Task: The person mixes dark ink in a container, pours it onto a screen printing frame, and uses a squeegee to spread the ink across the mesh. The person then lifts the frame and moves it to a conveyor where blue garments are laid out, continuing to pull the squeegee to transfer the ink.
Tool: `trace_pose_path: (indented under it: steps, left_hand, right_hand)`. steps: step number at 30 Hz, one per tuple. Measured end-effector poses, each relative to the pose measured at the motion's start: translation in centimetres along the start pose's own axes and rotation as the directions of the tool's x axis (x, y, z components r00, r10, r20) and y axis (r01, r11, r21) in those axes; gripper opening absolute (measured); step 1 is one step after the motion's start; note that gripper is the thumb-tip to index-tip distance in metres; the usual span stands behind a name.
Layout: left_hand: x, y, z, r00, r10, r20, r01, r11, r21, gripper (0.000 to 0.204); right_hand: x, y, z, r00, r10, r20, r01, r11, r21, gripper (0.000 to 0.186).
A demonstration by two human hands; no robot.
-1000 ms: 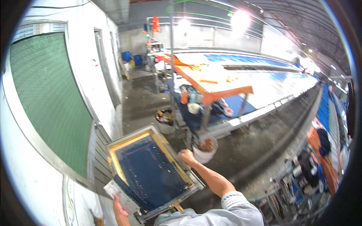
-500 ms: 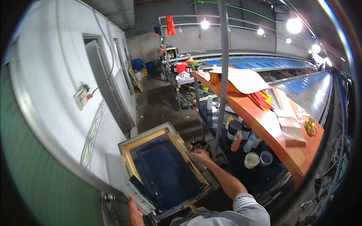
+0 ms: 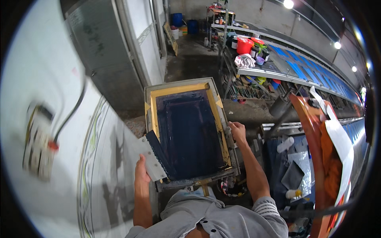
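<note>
Left hand (image 3: 142,170), fingers grasping squeegee (image 3: 154,160) at 8 o'clock of screen (image 3: 188,135), screen staying mid-view. Right hand (image 3: 238,131), fingers gripping screen's rim, 3 o'clock. Orange table (image 3: 311,119) swinging from 2 toward 3 o'clock, suggesting screen is being carried past it.

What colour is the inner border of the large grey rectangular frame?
The inner border is golden yellow; the head view shows it best.

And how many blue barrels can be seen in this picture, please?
2. One barrel stands at the back, behind a white bucket; the other barrel is to its right. More could be hidden from view.
</note>
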State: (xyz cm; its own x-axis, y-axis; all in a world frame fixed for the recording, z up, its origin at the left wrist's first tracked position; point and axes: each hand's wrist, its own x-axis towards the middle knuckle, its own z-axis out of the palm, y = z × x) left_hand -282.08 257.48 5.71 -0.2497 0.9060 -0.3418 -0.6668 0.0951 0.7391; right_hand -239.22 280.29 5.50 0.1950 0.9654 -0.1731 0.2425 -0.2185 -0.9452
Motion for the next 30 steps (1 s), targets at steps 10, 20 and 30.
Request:
trace_pose_path:
  steps: [10, 20, 30]
  left_hand:
    - [43.6, 8.6, 17.1, 0.996, -0.068, 0.052, 0.063, 0.993, 0.095, 0.075]
    - [79.2, 18.3, 22.5, 0.997, 0.047, 0.064, -0.049, 0.999, 0.023, 0.094]
    - [121.2, 27.3, 37.8, 0.991, -0.019, 0.134, 0.019, 1.000, 0.001, 0.086]
  right_hand:
    - [40.5, -10.8, 6.7, 0.993, 0.038, -0.111, -0.029, 0.997, 0.075, 0.045]
    - [81.8, -24.0, 28.0, 0.987, -0.093, 0.131, 0.115, 0.978, -0.176, 0.051]
    - [119.9, -34.4, 36.8, 0.999, -0.025, 0.030, 0.027, 0.997, -0.071, 0.045]
